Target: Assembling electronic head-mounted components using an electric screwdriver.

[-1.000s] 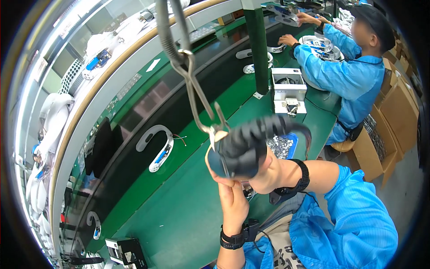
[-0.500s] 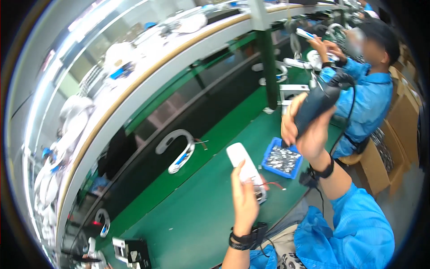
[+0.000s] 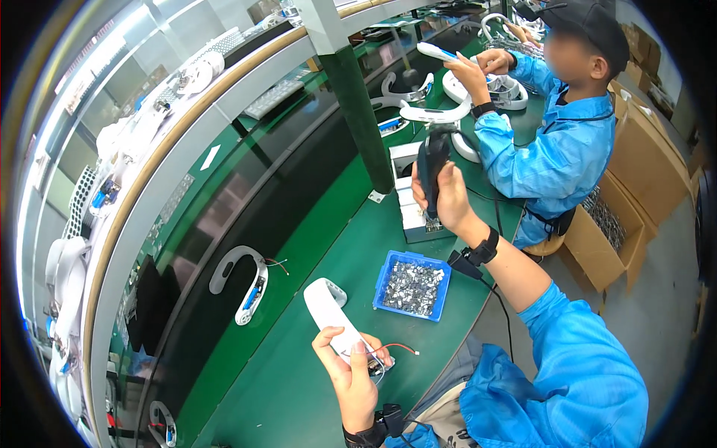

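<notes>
Apart from L hand (image 3: pixel 354 382) now: tool (image 3: pixel 432 162)

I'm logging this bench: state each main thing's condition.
White housing: gripped in left hand
Red wire: outer end unplugged
Black tool: gripped in right hand
Blue tray: open, holding small shiny parts
Cardboard box: flaps open, holding grey pieces
Curved white parts at left: lying unheld

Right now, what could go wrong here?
Red wire sticks out loose beside the left grip on the white curved part; it might snag.
Open blue tray of small metal parts sits near the bench edge; a bump could spill them.
Right grip holds the black tool raised; a slip could drop it.
</notes>
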{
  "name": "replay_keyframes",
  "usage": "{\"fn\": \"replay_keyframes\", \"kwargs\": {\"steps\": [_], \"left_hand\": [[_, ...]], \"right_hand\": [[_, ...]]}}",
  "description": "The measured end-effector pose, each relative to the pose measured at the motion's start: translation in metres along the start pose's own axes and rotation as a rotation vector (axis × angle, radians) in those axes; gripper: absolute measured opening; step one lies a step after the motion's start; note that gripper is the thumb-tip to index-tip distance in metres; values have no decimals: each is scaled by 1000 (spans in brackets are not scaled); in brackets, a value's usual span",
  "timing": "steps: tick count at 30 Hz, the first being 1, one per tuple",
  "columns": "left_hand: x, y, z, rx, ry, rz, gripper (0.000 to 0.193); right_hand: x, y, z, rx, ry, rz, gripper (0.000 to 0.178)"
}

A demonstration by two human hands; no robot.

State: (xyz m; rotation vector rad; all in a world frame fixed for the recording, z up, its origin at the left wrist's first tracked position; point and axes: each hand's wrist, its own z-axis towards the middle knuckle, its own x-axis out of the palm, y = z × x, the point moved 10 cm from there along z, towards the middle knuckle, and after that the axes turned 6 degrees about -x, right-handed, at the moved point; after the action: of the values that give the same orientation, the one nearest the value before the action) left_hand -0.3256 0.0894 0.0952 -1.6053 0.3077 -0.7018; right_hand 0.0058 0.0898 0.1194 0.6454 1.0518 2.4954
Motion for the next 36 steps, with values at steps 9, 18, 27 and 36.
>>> {"fn": "replay_keyframes", "kwargs": {"steps": [9,18,27,36], "left_hand": [[5,2,-5,2,-20,-5,34],[1,9,0,23,13,17,37],[3,6,0,12,38,-14,36],[-3,6,-2,22,15,-37,36]], "right_hand": [[4,7,-13,122,-38,110,83],[151,137,-41,-28,122,794,99],[206,122,-67,54,300,630,94],[215,114,-74,116,325,596,92]]}}
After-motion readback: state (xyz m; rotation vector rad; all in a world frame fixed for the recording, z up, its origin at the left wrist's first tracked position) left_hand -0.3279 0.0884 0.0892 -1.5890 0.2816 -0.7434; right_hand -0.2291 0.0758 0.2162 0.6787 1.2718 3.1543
